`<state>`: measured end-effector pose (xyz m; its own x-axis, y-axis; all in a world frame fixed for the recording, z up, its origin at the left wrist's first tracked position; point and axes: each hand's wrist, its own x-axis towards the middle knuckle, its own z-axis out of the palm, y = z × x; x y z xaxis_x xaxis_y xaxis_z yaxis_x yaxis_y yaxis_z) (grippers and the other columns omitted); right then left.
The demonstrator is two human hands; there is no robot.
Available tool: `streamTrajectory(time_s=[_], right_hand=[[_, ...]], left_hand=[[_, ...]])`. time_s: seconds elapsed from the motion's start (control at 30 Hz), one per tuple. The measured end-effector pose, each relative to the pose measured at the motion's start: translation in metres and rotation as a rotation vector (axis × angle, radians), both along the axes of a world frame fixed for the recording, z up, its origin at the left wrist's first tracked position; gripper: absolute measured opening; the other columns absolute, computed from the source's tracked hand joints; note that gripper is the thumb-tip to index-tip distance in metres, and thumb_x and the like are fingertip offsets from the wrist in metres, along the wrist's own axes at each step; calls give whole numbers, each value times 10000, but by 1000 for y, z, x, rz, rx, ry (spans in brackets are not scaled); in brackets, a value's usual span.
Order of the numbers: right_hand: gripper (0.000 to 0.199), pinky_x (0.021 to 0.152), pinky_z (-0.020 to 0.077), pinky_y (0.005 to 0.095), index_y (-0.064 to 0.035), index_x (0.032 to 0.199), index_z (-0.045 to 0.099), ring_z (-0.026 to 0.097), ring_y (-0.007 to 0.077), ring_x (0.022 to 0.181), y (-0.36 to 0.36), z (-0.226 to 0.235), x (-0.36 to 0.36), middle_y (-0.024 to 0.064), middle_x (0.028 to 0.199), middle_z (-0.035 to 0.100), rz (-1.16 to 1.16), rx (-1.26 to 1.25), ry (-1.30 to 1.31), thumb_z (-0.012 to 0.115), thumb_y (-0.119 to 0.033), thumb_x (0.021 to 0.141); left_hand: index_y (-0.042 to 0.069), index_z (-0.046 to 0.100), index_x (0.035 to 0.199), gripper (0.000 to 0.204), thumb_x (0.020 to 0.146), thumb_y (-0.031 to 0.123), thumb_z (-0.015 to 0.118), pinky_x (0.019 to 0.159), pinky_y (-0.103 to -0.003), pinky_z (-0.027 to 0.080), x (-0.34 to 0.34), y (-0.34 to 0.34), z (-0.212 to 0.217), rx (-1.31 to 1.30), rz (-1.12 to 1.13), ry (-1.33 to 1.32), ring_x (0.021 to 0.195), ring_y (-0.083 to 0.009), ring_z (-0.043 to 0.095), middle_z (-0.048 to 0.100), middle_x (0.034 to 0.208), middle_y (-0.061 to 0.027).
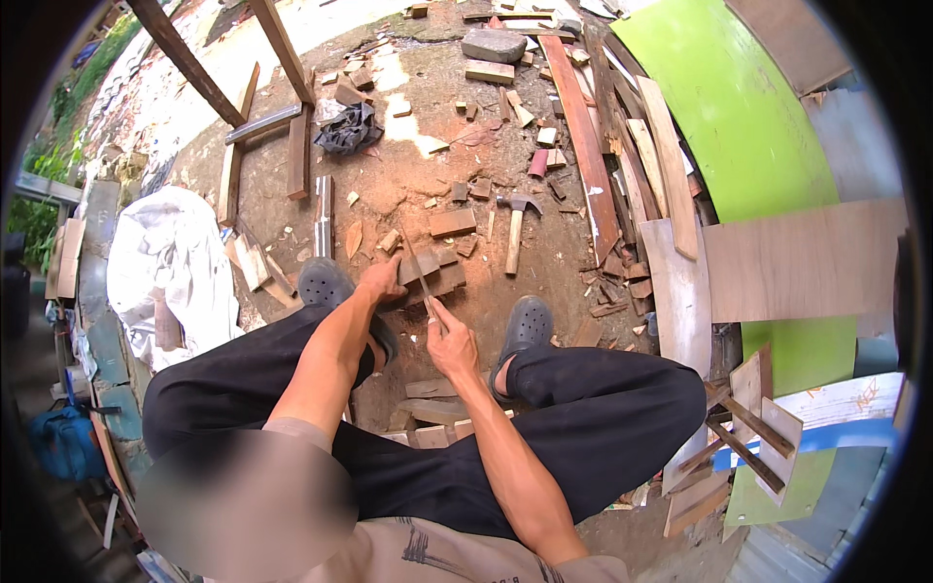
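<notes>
From the head, gripping a long thin tool (418, 264) in the right hand (450, 340), with near end covered. Touching a wooden block (408, 270) between the shoes (528, 324) with the left hand (382, 279); cannot tell whether gripping. Cannot see inside white sack (175, 262) or blue bag (64, 443).

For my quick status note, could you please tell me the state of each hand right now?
Left hand: at a wooden block; how firmly it grips cannot be told.
Right hand: closed, holding a long thin tool.
</notes>
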<state>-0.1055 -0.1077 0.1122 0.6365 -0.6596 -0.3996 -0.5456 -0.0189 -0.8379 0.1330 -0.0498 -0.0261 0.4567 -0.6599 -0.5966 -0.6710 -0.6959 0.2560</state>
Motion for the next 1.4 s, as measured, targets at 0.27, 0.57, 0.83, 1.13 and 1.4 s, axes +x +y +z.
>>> streamTrajectory(time_s=[0.27, 0.57, 0.83, 1.13, 1.4], right_hand=[[450, 948, 530, 475, -181, 1401, 619, 650, 467, 1098, 9, 1, -10, 249, 1200, 682, -16, -63, -57, 535, -275, 968], [466, 890, 540, 509, -174, 1413, 605, 661, 487, 1027, 15, 2, -4, 270, 1082, 700, 20, -48, 26, 533, -300, 970], [442, 975, 519, 442, -142, 1398, 622, 657, 421, 1149, 13, -13, 5, 203, 1272, 679, -20, -88, -105, 538, -240, 975], [461, 994, 508, 406, -93, 1418, 599, 651, 392, 1193, 6, -10, 4, 216, 1298, 669, -10, -89, -30, 548, -245, 985], [457, 997, 503, 394, -33, 1419, 580, 641, 390, 1218, 18, -9, 7, 250, 1302, 657, -9, -101, -75, 536, -192, 993]], left_hand=[[125, 390, 1486, 891, 748, 362, 829, 1059, -471, 490, -14, 5, 7, -55, 3, 11, 1279, -403, 570, 583, 1384, -242], [177, 295, 1557, 957, 785, 366, 830, 1160, -552, 356, -23, 4, 4, 9, 135, 13, 1431, -364, 431, 455, 1532, -194], [188, 317, 1543, 931, 757, 253, 810, 1074, -496, 464, -13, 12, -17, -28, 59, -33, 1326, -386, 532, 538, 1435, -195], [168, 368, 1483, 842, 757, 224, 790, 1023, -490, 506, 2, -8, 4, 16, -40, 17, 1267, -391, 582, 577, 1377, -174], [51, 426, 1348, 808, 729, 370, 836, 1006, -489, 504, -4, -7, 9, -72, -57, -20, 1239, -399, 574, 585, 1308, -232]])
